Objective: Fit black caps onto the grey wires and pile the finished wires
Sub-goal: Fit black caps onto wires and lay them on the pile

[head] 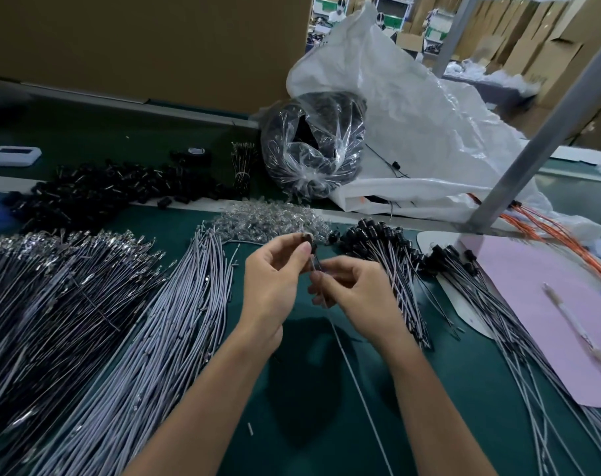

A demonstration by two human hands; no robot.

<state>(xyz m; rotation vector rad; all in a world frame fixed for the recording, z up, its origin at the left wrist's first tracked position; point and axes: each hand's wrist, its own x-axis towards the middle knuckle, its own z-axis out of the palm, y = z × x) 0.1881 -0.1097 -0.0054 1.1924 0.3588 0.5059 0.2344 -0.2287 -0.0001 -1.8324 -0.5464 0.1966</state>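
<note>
My left hand [275,280] pinches a black cap [309,242] between thumb and fingertips, above the green table [326,407]. Just below it, my right hand [354,290] grips the top end of a grey wire [354,376], which trails down toward me. The wire's tip points up at the cap. Uncapped grey wires [175,321] lie in a broad bundle at the left. A pile of finished wires with black caps [395,266] fans out to the right. Loose black caps [96,190] are heaped at the back left.
Darker wires with metal terminals [45,290] fill the far left. Clear small parts [268,218] lie behind my hands. A clear bag of black parts [313,146] and a white sack [412,115] stand behind. A pink sheet [550,304], a grey post [539,139] and orange wires [546,228] are at the right.
</note>
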